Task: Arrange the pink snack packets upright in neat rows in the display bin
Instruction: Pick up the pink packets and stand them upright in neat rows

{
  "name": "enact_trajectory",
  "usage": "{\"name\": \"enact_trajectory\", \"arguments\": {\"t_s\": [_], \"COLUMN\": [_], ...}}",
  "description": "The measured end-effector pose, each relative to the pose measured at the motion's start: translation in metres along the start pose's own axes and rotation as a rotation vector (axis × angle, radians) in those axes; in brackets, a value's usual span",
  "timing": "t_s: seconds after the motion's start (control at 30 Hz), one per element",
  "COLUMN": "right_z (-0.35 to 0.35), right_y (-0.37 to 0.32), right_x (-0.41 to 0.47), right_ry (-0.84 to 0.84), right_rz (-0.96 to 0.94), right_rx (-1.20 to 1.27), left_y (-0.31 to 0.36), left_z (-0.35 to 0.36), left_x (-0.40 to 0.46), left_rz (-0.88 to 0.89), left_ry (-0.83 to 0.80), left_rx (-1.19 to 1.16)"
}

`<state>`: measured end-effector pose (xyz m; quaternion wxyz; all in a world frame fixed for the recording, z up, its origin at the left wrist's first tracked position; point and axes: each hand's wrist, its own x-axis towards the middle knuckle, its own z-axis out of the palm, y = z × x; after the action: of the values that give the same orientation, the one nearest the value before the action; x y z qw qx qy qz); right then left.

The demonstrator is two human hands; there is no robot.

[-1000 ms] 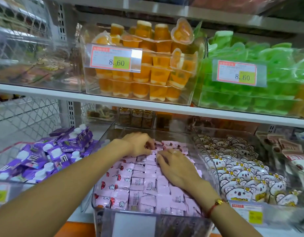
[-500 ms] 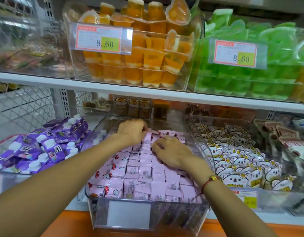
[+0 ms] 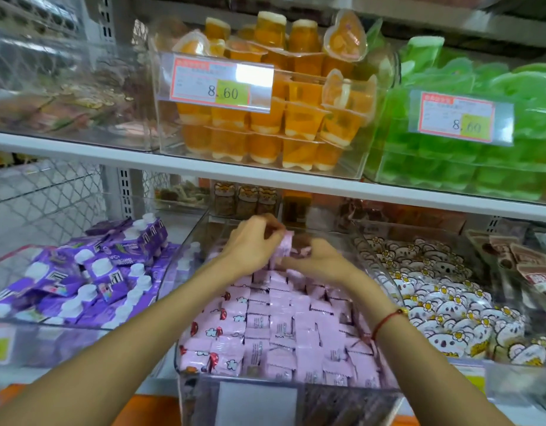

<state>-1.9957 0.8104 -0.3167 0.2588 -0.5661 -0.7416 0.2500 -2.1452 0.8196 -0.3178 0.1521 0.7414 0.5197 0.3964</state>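
While the front and middle of the display bin (image 3: 185, 305) already show pink snack packets (image 3: 284, 327) standing in fairly tidy rows, I judge most of the job done. Farther back, my left hand (image 3: 250, 245) pinches a small bunch of packets and lifts it upright, and my right hand (image 3: 322, 261) curls round neighbouring ones. Only that rear stretch, partly hidden, looks left to fill.
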Motion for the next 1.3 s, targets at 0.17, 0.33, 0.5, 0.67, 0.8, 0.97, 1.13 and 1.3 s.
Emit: {"name": "enact_trajectory", "arguments": {"t_s": [0.17,0.33,0.5,0.67,0.8,0.97,1.13,1.3], "right_z": [0.003,0.003,-0.009,-0.008,-0.011,-0.009,-0.006,-0.006], "right_y": [0.006,-0.001,-0.013,-0.013,-0.014,-0.012,-0.014,-0.013], "right_x": [-0.010,-0.018,-0.031,-0.038,-0.037,-0.034,-0.034,-0.031], "right_ry": [0.241,0.410,0.125,0.048,0.048,0.094,0.148,0.321], "right_rz": [-0.194,-0.062,0.242,0.378,0.352,0.329,0.315,0.033], "right_rx": [0.163,0.585,1.036,1.166,1.127,0.925,0.825,0.598], "left_y": [0.007,0.009,-0.004,-0.004,0.001,0.000,0.001,0.004], "left_z": [-0.014,-0.022,-0.034,-0.033,-0.037,-0.038,-0.036,-0.029], "left_x": [-0.004,-0.005,-0.010,-0.012,-0.013,-0.017,-0.016,-0.014], "left_rz": [0.001,0.092,0.369,0.434,0.249,0.159,0.140,0.128], "left_ry": [-0.004,-0.096,-0.324,-0.270,-0.349,-0.492,-0.529,-0.500], "left_rx": [-0.297,-0.268,-0.024,0.003,-0.163,-0.145,-0.125,-0.015]}}
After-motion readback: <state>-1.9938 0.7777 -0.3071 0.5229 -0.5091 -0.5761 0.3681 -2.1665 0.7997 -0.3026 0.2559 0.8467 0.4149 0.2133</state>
